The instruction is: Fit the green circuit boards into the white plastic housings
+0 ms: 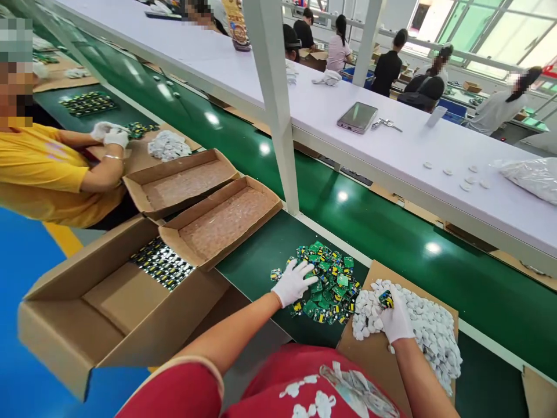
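Observation:
My left hand (pixel 294 283), in a white glove, lies with fingers spread on the left edge of a heap of small green circuit boards (pixel 324 296). The boards carry yellow, blue and black parts. My right hand (pixel 397 319), gloved too, grips one circuit board (pixel 385 299) between its fingers. It is over a large pile of small white pieces (pixel 435 331), whose exact kind I cannot make out. Those pieces rest on a flat cardboard sheet (pixel 369 354) to the right of the boards.
An open cardboard box (pixel 126 342) at left holds rows of boards (pixel 163 264). Two shallow cardboard trays (pixel 183 183) stand behind it. A co-worker in a yellow shirt (pixel 56 174) handles boards at far left. Above the green conveyor (pixel 348 203), a white shelf (pixel 418 151) bears a phone (pixel 357 117).

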A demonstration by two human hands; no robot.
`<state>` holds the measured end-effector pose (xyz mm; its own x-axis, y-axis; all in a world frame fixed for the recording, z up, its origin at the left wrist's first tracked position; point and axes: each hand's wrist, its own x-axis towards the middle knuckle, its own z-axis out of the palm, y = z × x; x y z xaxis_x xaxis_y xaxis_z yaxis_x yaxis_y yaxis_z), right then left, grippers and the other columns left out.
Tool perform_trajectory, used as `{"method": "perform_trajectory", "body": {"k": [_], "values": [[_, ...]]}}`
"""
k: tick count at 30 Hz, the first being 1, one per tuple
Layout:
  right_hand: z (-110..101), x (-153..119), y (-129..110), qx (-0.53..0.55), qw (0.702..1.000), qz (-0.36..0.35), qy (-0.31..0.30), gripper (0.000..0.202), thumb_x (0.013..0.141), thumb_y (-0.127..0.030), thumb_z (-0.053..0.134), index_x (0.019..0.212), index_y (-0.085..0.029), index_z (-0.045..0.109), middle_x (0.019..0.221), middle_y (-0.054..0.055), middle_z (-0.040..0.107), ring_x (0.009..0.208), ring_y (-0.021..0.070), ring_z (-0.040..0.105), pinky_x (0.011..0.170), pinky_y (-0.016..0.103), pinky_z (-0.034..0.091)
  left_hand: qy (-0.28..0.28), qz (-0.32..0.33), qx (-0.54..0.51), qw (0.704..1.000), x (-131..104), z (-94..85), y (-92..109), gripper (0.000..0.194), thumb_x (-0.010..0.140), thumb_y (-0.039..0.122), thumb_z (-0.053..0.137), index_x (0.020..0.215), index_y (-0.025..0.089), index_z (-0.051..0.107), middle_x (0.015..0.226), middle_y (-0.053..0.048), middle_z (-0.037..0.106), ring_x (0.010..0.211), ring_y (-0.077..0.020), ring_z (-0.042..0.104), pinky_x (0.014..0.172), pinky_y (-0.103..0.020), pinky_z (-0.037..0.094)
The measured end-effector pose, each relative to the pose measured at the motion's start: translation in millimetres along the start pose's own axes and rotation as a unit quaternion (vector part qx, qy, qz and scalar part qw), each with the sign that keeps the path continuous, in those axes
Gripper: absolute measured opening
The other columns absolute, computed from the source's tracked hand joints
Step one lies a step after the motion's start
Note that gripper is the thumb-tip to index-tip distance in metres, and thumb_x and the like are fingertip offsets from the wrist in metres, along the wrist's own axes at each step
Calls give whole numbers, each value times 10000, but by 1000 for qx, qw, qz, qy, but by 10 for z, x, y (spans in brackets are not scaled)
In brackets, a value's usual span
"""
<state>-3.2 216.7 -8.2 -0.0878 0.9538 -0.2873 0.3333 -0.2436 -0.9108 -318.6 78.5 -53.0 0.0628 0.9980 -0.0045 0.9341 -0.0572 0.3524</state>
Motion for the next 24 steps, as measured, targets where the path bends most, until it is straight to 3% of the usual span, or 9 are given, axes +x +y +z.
{"method": "perform_trajectory", "body": {"k": [3, 5, 8, 10, 12, 14, 19, 21, 24], "values": [[-139, -100, 131, 5, 1000, 1, 18, 362, 522, -184, 729, 879, -182, 664, 958, 61, 662, 1156, 331, 468, 1004, 427, 331, 6, -4, 10, 1000, -45, -55, 39, 441, 751, 175, 576, 1183, 259, 552, 1414, -93, 379, 1316, -336, 239, 1031, -605, -5], [-154, -192, 202, 23, 1000, 9, 17, 375, 526, -173, 736, 893, -184, 661, 966, 47, 659, 1128, 307, 492, 984, 402, 360, 1, 30, 8, 1000, -13, -27, 257, 489, 733, 221, 605, 1213, 277, 529, 1436, -88, 352, 1332, -332, 217, 1043, -589, -10], [-101, -318, 265, 67, 997, 33, -1, 308, 680, -255, 710, 968, -174, 632, 996, 41, 643, 995, 238, 573, 876, 384, 454, -36, 137, -6, 990, 118, 123, 733, 547, 727, 270, 622, 1256, 288, 482, 1448, -85, 336, 1342, -317, 219, 1056, -571, 33], [-72, -374, 283, 101, 993, 53, -18, 272, 823, -318, 608, 1042, -157, 591, 1038, 52, 621, 919, 194, 600, 804, 382, 494, -63, 161, -17, 985, 218, 241, 979, 551, 707, 283, 652, 1234, 277, 494, 1446, -90, 338, 1340, -317, 226, 1055, -571, 62], [-90, -413, 291, 134, 988, 73, -31, 283, 889, -343, 530, 1087, -144, 560, 1061, 62, 604, 882, 169, 609, 765, 373, 510, -67, 134, -22, 988, 285, 308, 1066, 502, 699, 261, 665, 1183, 251, 531, 1427, -103, 361, 1337, -324, 229, 1049, -586, 60], [-169, -454, 299, 163, 982, 92, -37, 294, 889, -374, 518, 1077, -154, 569, 1032, 58, 621, 841, 159, 618, 730, 347, 522, -56, 99, -29, 993, 296, 292, 1001, 420, 714, 205, 644, 1127, 225, 566, 1390, -113, 405, 1332, -326, 236, 1043, -603, 27], [-491, -626, 304, 222, 965, 129, -47, 301, 779, -479, 565, 934, -232, 639, 895, 23, 698, 750, 179, 651, 604, 294, 530, -37, 44, -92, 994, 191, 44, 781, 386, 661, 71, 623, 1024, 201, 615, 1294, -67, 506, 1316, -320, 248, 1053, -572, -42], [-613, -712, 292, 235, 961, 134, -57, 325, 751, -496, 574, 913, -223, 641, 902, 32, 704, 761, 189, 659, 610, 304, 528, -21, 17, -138, 990, 176, -4, 908, 396, 664, 57, 601, 1040, 180, 618, 1302, -72, 494, 1327, -332, 210, 1059, -551, -45], [-779, -834, 267, 231, 962, 121, -75, 370, 750, -524, 555, 892, -196, 649, 906, 61, 706, 762, 195, 663, 621, 306, 518, 2, -28, -231, 972, 203, 54, 1403, 383, 720, 118, 573, 1094, 191, 611, 1285, -81, 501, 1305, -312, 262, 1082, -491, 76]]}}
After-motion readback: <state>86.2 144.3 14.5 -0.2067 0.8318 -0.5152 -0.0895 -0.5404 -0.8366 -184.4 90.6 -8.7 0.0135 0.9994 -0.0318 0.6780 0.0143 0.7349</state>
